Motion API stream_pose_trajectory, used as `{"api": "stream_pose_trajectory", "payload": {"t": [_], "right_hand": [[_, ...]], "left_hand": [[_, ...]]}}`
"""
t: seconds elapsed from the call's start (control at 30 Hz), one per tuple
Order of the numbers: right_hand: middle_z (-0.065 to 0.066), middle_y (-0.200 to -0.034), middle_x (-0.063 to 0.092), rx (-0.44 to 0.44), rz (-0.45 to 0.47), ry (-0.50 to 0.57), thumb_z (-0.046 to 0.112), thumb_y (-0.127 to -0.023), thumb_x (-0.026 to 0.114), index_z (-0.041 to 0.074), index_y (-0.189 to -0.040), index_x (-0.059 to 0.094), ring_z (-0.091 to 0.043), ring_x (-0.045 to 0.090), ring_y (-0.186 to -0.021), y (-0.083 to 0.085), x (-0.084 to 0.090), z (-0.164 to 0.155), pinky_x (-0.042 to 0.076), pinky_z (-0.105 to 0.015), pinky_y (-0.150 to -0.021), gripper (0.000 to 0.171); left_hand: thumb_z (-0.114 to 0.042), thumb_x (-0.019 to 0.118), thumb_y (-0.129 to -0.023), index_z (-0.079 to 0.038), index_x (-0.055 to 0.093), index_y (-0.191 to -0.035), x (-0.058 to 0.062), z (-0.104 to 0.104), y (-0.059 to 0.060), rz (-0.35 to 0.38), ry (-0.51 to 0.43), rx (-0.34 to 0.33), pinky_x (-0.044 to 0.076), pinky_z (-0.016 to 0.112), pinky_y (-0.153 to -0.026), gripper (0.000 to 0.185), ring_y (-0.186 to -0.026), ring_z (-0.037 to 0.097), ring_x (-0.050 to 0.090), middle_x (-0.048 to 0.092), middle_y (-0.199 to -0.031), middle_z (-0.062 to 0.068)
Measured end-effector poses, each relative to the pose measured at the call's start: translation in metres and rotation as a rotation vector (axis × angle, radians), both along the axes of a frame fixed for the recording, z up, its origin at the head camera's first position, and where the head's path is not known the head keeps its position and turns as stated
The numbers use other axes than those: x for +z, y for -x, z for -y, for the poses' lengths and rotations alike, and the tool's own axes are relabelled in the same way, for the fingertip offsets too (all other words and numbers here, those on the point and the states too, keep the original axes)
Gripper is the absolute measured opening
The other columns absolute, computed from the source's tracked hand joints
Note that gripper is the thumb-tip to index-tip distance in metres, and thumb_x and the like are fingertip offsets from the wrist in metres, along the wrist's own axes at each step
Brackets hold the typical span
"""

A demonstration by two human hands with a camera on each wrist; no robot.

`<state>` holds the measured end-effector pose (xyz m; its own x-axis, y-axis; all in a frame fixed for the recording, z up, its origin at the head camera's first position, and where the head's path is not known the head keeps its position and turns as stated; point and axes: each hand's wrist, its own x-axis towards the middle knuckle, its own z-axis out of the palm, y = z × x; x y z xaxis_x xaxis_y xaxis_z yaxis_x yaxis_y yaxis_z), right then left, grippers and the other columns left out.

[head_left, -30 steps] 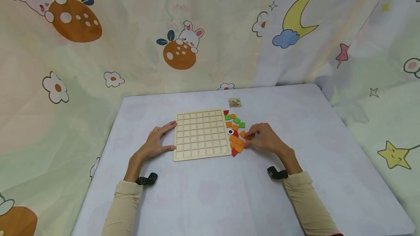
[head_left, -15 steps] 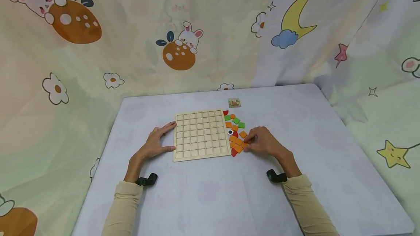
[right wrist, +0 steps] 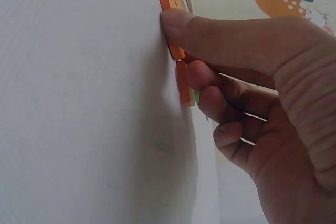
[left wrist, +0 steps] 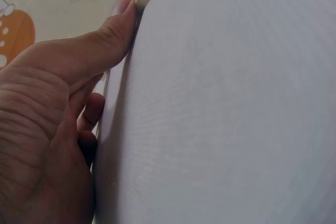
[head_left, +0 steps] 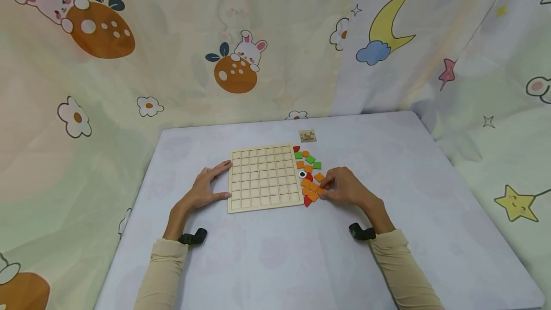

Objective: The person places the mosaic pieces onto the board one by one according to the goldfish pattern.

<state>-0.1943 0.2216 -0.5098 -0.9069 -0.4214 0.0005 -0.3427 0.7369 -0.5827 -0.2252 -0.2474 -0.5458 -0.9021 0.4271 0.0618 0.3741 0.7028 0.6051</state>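
A pale wooden grid board (head_left: 262, 178) lies on the table, its square cells bare. My left hand (head_left: 203, 186) rests at the board's left edge, thumb and fingers spread, tips against the rim. In the left wrist view, the thumb (left wrist: 113, 35) touches the board's corner. To the right of the board lies a cluster of small flat tiles. My right hand (head_left: 344, 186) pinches a rounded orange tile (head_left: 320, 190) at the cluster's right side. In the right wrist view, its thumb (right wrist: 181, 22) presses on orange wood, with the other fingers curled behind.
Several orange tiles (head_left: 308, 168), green tiles (head_left: 310, 159) and red tiles (head_left: 307, 201) lie beside the board, along with a white-and-black eye tile (head_left: 303, 174). A small patterned card (head_left: 307, 136) lies behind them. A printed curtain (head_left: 172, 51) hangs around the white table (head_left: 275, 262).
My right hand has shifted slightly down and left, closing thumb and finger on the rounded orange tile beside the cluster. My left hand stays at the board's edge.
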Motion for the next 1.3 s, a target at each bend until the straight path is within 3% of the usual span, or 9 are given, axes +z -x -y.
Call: {"api": "stream_pose_trajectory", "payload": {"t": [0.67,1.07,1.3], "right_hand": [[0.005,-0.085,0.072,0.024,-0.018,0.036,0.019,-0.076,0.087,0.015,-0.093,0.080,-0.016,0.058,-0.078,-0.0019,0.0042,-0.0009,0.047,-0.025,-0.071,0.019],[0.001,-0.083,0.070,0.057,-0.064,0.079,0.017,-0.077,0.086,0.012,-0.094,0.079,-0.022,0.058,-0.079,0.0000,0.0074,0.0011,0.049,-0.031,-0.072,0.019],[0.003,-0.087,0.072,0.058,-0.075,0.105,0.015,-0.076,0.086,0.012,-0.093,0.080,-0.016,0.057,-0.082,0.0008,0.0070,0.0075,0.051,-0.029,-0.077,0.019]], "left_hand": [[-0.051,0.086,-0.074,-0.026,0.037,-0.157,-0.0006,-0.0004,-0.0016,0.010,-0.001,0.015,0.028,0.040,-0.088,0.100,-0.101,0.017,0.039,0.029,-0.167,-0.006],[-0.052,0.086,-0.074,-0.026,0.037,-0.157,0.0014,-0.0012,-0.0006,0.010,0.000,0.015,0.027,0.040,-0.088,0.100,-0.101,0.017,0.039,0.029,-0.167,-0.007],[-0.052,0.086,-0.073,-0.025,0.038,-0.157,-0.0012,-0.0011,-0.0009,-0.007,0.002,0.006,0.028,0.040,-0.087,0.100,-0.101,0.016,0.039,0.030,-0.167,-0.004]]}}
